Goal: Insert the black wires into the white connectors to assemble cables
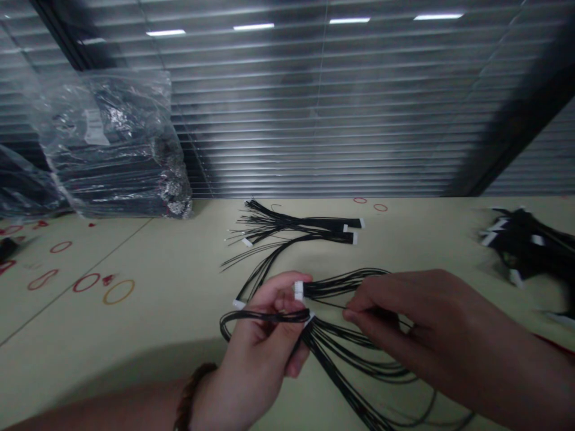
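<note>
My left hand (265, 347) is closed around a black wire harness (345, 341) whose strands fan out toward the lower right. One white connector (299, 290) stands at its fingertips, with a row of black wires leading right from it. A second white connector (309, 319) shows by the thumb, and a loop of wires bends back over the hand. To the right, my right hand (404, 323) pinches a single black wire (330, 304) a short way from the upper connector. The far ends of the wires are partly hidden behind the right hand.
Several black cables with white connectors (309, 230) lie beyond my hands. A clear bag of black wires (117, 149) stands back left against window blinds (287, 120). More harnesses (534, 245) are piled at right. Rubber bands (119, 292) are scattered on the table (179, 257).
</note>
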